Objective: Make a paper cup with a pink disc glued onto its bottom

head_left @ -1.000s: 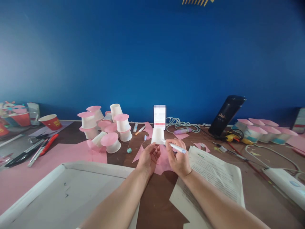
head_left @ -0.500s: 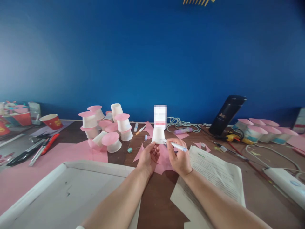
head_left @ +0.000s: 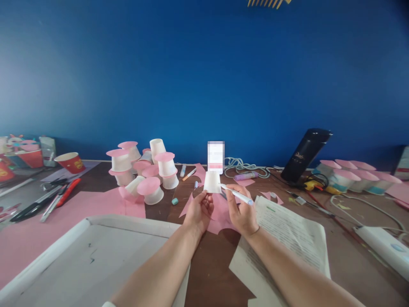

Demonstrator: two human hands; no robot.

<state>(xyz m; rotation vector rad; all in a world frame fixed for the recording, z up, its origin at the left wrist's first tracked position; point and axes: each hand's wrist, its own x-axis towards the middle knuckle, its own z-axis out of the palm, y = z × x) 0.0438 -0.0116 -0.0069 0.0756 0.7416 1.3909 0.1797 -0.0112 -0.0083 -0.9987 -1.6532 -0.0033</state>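
Observation:
Between my hands is a white paper cup (head_left: 211, 182), turned with its narrow end up. My left hand (head_left: 200, 212) is closed on the cup's lower left edge with thumb and fingers. In my right hand (head_left: 243, 213) a white marker (head_left: 238, 195) is pinched, its tip pointing left at the cup's right side. Whether the tip touches the cup I cannot tell. A phone (head_left: 216, 157) with a blurred screen stands right behind the cup. Cut pink paper (head_left: 220, 215) lies under my hands.
White cups with pink discs (head_left: 149, 189) are grouped at left, near a red cup (head_left: 70, 163) and cutters (head_left: 54, 202). A white box lid (head_left: 128, 251) lies front left. At right are printed sheets (head_left: 287, 230), a black bottle (head_left: 305, 155), cables and more cups (head_left: 343, 179).
The marker has shifted slightly up and right, its tip now higher beside the cup. My right hand moved a little right with it. My left hand keeps hold of the cup.

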